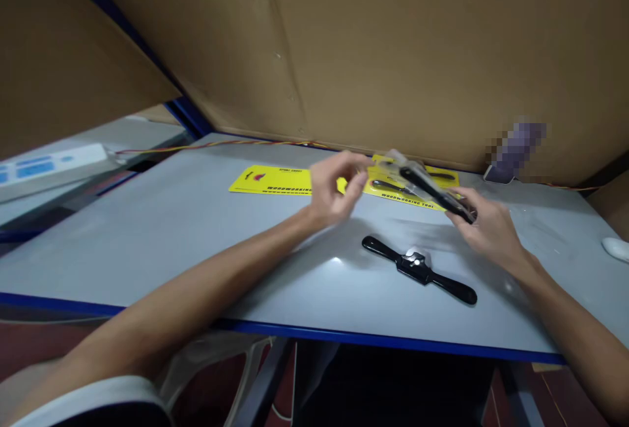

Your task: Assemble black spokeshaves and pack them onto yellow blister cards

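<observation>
My right hand grips a black spokeshave by one end, raised above the table and tilted. Clear plastic packaging surrounds part of it, slightly blurred. To its left is my left hand, thumb and index finger apart, with nothing visible between them. Below the hands, a second black spokeshave with a shiny metal middle lies bare on the grey table. Behind the hands lie a yellow backing card and another yellow card with black tool shapes on it, both printed with woodworking lettering.
A cardboard wall stands along the table's back edge. A blurred-out purple object leans at the back right. A white object sits at the far right. A white power strip lies on the neighbouring surface at left, with red-yellow wires running behind.
</observation>
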`<state>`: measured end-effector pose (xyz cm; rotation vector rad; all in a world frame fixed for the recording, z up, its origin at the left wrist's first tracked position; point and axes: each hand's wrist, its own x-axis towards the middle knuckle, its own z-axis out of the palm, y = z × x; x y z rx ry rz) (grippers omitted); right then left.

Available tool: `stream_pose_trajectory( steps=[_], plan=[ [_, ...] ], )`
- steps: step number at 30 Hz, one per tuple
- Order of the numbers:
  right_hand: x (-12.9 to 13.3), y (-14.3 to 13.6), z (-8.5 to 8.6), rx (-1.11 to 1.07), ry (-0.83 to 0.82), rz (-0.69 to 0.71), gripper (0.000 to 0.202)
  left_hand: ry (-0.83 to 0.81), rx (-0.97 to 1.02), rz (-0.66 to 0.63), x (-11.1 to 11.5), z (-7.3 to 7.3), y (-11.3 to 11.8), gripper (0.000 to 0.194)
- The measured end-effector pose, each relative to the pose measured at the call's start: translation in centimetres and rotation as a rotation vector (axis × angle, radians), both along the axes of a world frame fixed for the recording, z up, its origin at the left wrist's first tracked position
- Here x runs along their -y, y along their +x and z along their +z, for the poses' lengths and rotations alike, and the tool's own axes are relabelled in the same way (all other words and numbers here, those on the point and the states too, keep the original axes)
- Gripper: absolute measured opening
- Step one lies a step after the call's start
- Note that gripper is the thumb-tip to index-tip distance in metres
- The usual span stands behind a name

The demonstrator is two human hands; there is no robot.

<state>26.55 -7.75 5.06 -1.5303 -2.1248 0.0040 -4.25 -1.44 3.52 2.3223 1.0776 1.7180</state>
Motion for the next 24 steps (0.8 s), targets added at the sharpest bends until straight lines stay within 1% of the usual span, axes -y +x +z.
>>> stream_pose_trajectory(
  steps=[1,3,4,6,8,10,12,13,15,17,18,20,22,24],
  plan=[
    [-0.1,0.5,0.0,0.047,0.002,-0.054,0.043,0.033,0.016,0.090,-1.0,0.0,-1.5,0.054],
    [-0.3,1.4,0.1,0.123,0.016,-0.151,0.044,0.012,-0.054,0.239,-3.2,-0.2,-4.6,0.057],
    [-0.4,1.7,0.3,0.133,0.019,-0.169,0.044,-0.055,-0.200,0.276,-4.2,-0.5,-6.0,0.058],
    [-0.4,1.9,1.1,0.077,0.000,-0.142,0.043,-0.227,-0.536,0.321,-5.7,-1.2,-8.1,0.065],
    [-0.4,1.9,2.0,-0.058,-0.086,-0.082,0.042,-0.431,-0.753,0.279,-6.7,-2.0,-9.3,0.076],
    [-0.4,2.0,2.6,-0.209,-0.242,-0.031,0.041,-0.556,-0.842,0.180,-7.3,-2.7,-9.7,0.087],
    [-0.6,2.2,2.7,-0.277,-0.379,0.008,0.041,-0.562,-0.841,0.070,-7.7,-3.1,-9.7,0.093],
    [-0.8,2.3,2.5,-0.255,-0.424,0.027,0.039,-0.539,-0.821,0.024,-7.9,-3.2,-9.7,0.093],
    [-1.4,2.5,1.8,-0.125,-0.462,0.067,0.038,-0.512,-0.777,-0.045,-8.1,-3.1,-9.6,0.090],
    [-2.1,2.6,0.8,0.021,-0.431,0.118,0.042,-0.528,-0.750,-0.056,-8.2,-2.8,-9.5,0.087],
    [-2.4,2.6,0.4,0.073,-0.386,0.141,0.045,-0.539,-0.744,-0.041,-8.1,-2.7,-9.4,0.087],
    [-3.0,2.7,-0.2,0.123,-0.228,0.172,0.045,-0.537,-0.746,0.009,-7.8,-2.1,-9.2,0.087],
    [-3.3,3.0,-0.3,0.134,-0.055,0.157,0.042,-0.474,-0.749,0.074,-7.3,-1.4,-9.1,0.086],
    [-3.3,3.8,0.1,0.132,0.060,0.092,0.041,-0.385,-0.750,0.149,-6.7,-0.5,-9.0,0.080]
  ],
)
